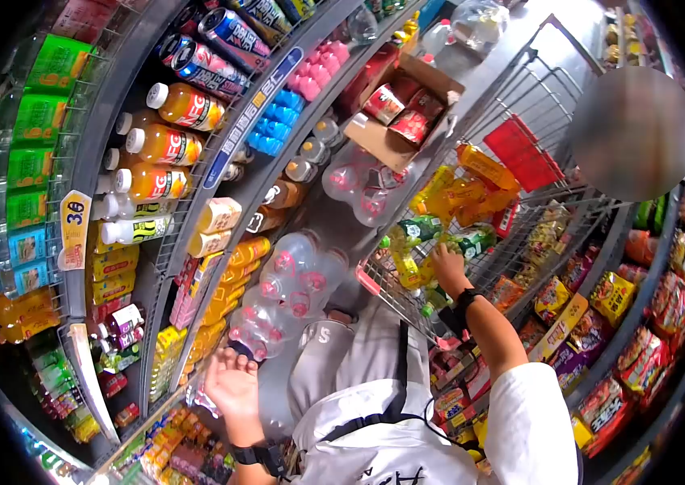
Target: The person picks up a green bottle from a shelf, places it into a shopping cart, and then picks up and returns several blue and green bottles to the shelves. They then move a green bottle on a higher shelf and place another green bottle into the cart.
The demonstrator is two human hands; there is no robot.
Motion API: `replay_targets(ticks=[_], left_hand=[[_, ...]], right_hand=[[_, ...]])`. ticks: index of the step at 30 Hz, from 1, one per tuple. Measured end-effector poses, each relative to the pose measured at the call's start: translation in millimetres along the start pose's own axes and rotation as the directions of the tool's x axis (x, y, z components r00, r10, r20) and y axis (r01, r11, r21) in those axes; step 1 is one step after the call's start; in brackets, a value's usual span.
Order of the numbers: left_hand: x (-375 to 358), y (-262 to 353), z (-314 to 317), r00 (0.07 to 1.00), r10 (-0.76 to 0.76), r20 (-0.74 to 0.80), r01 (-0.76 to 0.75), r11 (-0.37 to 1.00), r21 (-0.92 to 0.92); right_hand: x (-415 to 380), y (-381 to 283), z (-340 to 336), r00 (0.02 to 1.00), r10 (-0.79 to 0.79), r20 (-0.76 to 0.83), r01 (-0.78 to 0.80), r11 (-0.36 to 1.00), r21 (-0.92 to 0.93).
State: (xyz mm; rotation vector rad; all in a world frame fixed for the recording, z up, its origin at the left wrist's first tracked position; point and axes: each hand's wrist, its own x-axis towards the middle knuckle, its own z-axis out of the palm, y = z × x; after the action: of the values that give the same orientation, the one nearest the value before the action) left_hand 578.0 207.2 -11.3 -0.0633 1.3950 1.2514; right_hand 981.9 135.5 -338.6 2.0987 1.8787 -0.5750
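Note:
My right hand (pixel 449 268) reaches into a wire shopping cart (pixel 391 303), its fingers curled against a green-labelled bottle (pixel 473 240). Another bottle with a green label (pixel 421 229) and a green cap lies just left of those fingers. Yellow drink bottles (pixel 484 198) are piled behind them in the cart. Low on the left, my left hand (pixel 231 386) is held palm up beside the shelf, fingers loosely bent and apart, with nothing seen in it. Shrink-wrapped packs of clear bottles (pixel 302 279) stand near it on the floor.
Drink shelves curve along the left, with orange juice bottles (pixel 166 147) and cans (pixel 209 73). An opened cardboard box (pixel 370 137) holds red tubs. The cart's red panel (pixel 520 149) faces a person whose head is blurred. Bagged snacks (pixel 613 295) fill the right shelves.

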Motion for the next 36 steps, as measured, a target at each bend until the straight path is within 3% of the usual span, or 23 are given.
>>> replay_targets(ticks=[1, 3, 5, 6, 7, 9, 10, 12, 13, 14, 15, 17, 20, 21, 23, 26, 27, 29, 31, 32, 33, 35, 36], left_hand=[[-4.4, -4.3, -2.1, 0.999, -0.034, 0.005, 0.034, 0.999, -0.039], [-12.4, -8.9, -1.0, 0.992, -0.126, -0.010, 0.122, 0.974, -0.191], [-19.3, -10.8, -9.9, 0.989, -0.116, -0.095, 0.089, 0.964, -0.249], [-26.9, -11.6, -4.5, 0.993, -0.060, -0.101, 0.036, 0.974, -0.224], [-32.9, -12.6, -0.5, 0.994, 0.000, -0.111, -0.022, 0.980, -0.199], [-38.6, -15.4, -5.0, 0.995, 0.064, -0.074, -0.079, 0.975, -0.208], [-41.7, -14.7, -3.6, 0.993, 0.100, -0.062, -0.111, 0.968, -0.226], [-41.2, -13.5, -0.1, 0.988, 0.145, -0.052, -0.154, 0.947, -0.282], [-39.7, -12.1, 0.7, 0.990, 0.133, -0.034, -0.137, 0.939, -0.316], [-39.0, -11.5, -0.1, 0.993, 0.117, -0.013, -0.114, 0.930, -0.350], [-37.0, -12.4, 0.4, 0.992, 0.129, -0.007, -0.121, 0.915, -0.384], [-29.4, -13.3, 3.9, 0.992, 0.062, 0.110, -0.031, 0.963, -0.267], [-26.3, -17.7, 17.5, 0.897, 0.070, 0.437, -0.039, 0.996, -0.081], [-30.4, -14.2, 26.9, 0.848, 0.040, 0.529, -0.009, 0.998, -0.060], [-26.9, -16.1, 37.1, 0.642, -0.001, 0.767, 0.248, 0.946, -0.207], [-18.5, -23.1, 48.7, 0.480, 0.076, 0.874, -0.174, 0.985, 0.010], [-30.2, -13.0, 52.8, 0.474, 0.003, 0.880, -0.201, 0.974, 0.105], [-33.3, -14.2, 49.8, 0.399, 0.079, 0.914, -0.411, 0.906, 0.102], [-43.3, -8.4, 36.1, 0.428, 0.157, 0.890, -0.337, 0.941, -0.004], [-45.6, -8.6, 25.8, 0.404, 0.296, 0.866, -0.495, 0.867, -0.065], [-53.2, 8.8, 12.0, 0.344, 0.320, 0.883, -0.781, 0.620, 0.079], [-60.5, 23.0, -16.5, 0.217, 0.358, 0.908, -0.948, 0.300, 0.108], [-66.1, 33.1, -33.1, 0.212, 0.340, 0.916, -0.972, 0.173, 0.160]], right_hand=[[2.4, -2.3, 5.2, 1.000, -0.028, 0.003, 0.028, 1.000, 0.010], [15.3, -12.9, 6.1, 0.974, 0.072, 0.213, 0.008, 0.937, -0.349], [7.4, -1.8, 17.3, 0.981, -0.103, 0.167, 0.159, 0.917, -0.365], [14.6, 6.8, 24.1, 0.971, -0.117, 0.207, 0.152, 0.974, -0.166], [18.8, 16.2, 22.2, 0.985, -0.145, 0.091, 0.142, 0.989, 0.038], [17.6, 24.6, -2.7, 0.979, -0.113, 0.172, 0.081, 0.980, 0.181], [15.9, 28.4, -15.5, 0.965, -0.066, 0.254, 0.030, 0.989, 0.142], [-0.8, 58.3, -52.1, 0.981, -0.192, -0.013, 0.187, 0.934, 0.303], [2.5, 77.2, -51.0, 0.982, -0.180, 0.062, 0.152, 0.935, 0.321], [-10.7, 80.7, -92.8, 0.994, -0.062, 0.092, 0.004, 0.853, 0.522], [-15.3, 98.5, -93.8, 0.991, -0.067, 0.119, -0.024, 0.772, 0.635], [-29.0, 118.6, -104.9, 0.995, 0.010, -0.100, 0.043, 0.857, 0.514], [-50.2, 103.9, -172.9, 0.994, 0.054, -0.095, 0.013, 0.806, 0.592], [-59.3, 83.4, -207.2, 0.994, 0.043, -0.101, 0.023, 0.819, 0.574], [-78.3, 40.7, -276.2, 0.959, -0.180, -0.219, 0.268, 0.826, 0.497], [-96.6, -1.4, -324.8, 0.902, -0.334, -0.274, 0.419, 0.834, 0.360], [-103.6, -22.6, -338.7, 0.869, -0.362, -0.337, 0.474, 0.803, 0.360], [-118.7, -62.3, -365.2, 0.839, -0.427, -0.338, 0.532, 0.773, 0.344], [-130.8, -105.2, -387.1, 0.736, -0.556, -0.386, 0.673, 0.665, 0.324], [-141.4, -135.4, -402.6, 0.695, -0.601, -0.395, 0.719, 0.607, 0.340], [-145.5, -159.3, -412.4, 0.680, -0.620, -0.393, 0.733, 0.592, 0.335], [-151.8, -206.2, -426.2, 0.489, -0.780, -0.391, 0.871, 0.413, 0.266], [-154.2, -234.6, -430.9, 0.411, -0.812, -0.415, 0.905, 0.310, 0.291]])
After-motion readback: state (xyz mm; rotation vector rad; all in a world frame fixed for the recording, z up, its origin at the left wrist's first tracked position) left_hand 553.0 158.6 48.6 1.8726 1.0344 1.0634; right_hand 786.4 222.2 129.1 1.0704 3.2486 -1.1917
